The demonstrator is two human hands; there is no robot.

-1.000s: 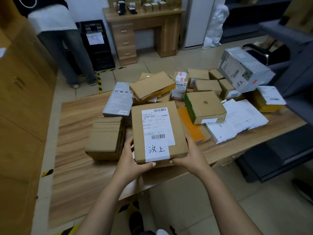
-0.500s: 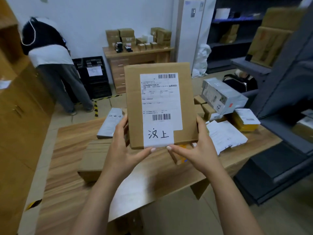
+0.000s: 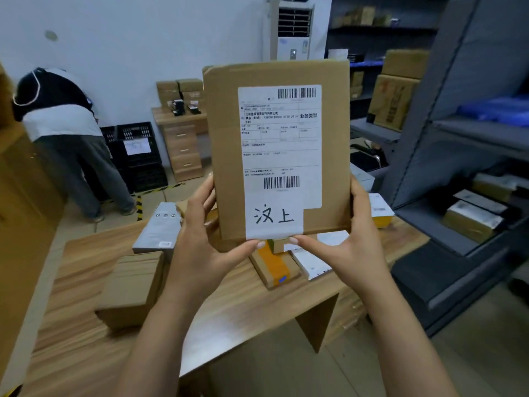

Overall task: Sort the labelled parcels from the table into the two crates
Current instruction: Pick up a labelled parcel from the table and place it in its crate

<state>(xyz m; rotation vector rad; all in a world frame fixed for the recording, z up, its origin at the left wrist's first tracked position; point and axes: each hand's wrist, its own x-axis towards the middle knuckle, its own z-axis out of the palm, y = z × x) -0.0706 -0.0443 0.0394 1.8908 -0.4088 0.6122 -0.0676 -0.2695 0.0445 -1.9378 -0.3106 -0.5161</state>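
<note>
Flat brown parcel (image 3: 223,156) is standing upright in the air above the table (image 3: 80,282), white label (image 3: 282,144) facing the camera. Left hand (image 3: 200,242) is gripping its lower left edge and right hand (image 3: 353,239) its lower right edge. Fingers are curling behind it and thumbs are lying along the bottom edge, tips near each other. Black crates (image 3: 140,156) are standing by the far wall.

Forearms raised, the left hand (image 3: 200,242) and right hand (image 3: 352,245) grip the parcel (image 3: 279,150) at its lower corners, thumbs almost touching.
</note>
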